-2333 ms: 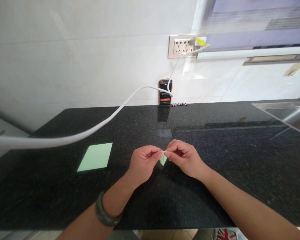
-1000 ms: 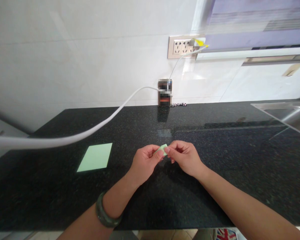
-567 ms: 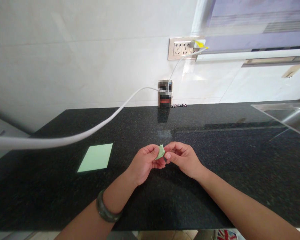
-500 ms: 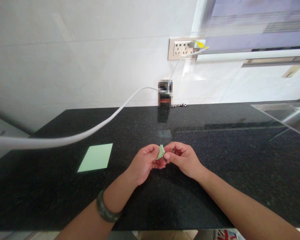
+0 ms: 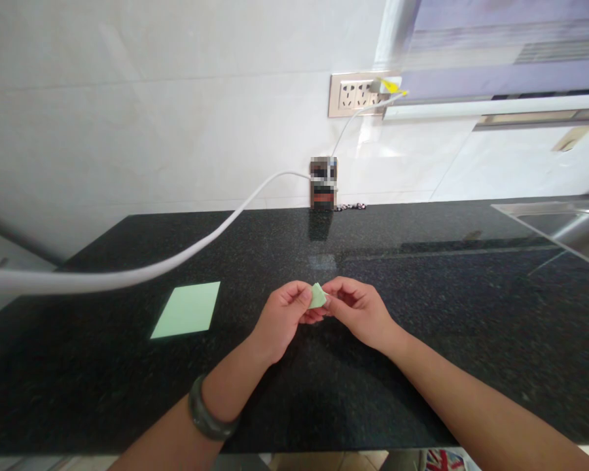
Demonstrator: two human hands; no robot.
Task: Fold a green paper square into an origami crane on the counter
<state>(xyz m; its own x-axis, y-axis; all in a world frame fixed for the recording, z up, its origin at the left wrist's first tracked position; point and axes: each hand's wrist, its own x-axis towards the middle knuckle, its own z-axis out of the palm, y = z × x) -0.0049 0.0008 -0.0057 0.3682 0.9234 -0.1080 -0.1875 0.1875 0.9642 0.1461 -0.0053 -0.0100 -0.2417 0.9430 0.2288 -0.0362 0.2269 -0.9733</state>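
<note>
On my feed the left hand (image 5: 281, 322) is pinching the folded green paper (image 5: 317, 296) just below frame centre; right hand (image 5: 362, 309) is at its edge, can't quite tell if those fingers grip.

Small folded pale-green paper (image 5: 317, 297): edges partly covered by the bare left hand (image 5: 285, 317) and right hand (image 5: 362, 309); fold details too small to determine. Dark rectangular device (image 5: 323, 184): face pixelated, illegible. Stainless-steel sink (image 5: 567, 229): cut off at right edge. White cable (image 5: 127, 280): cut off at left.
</note>
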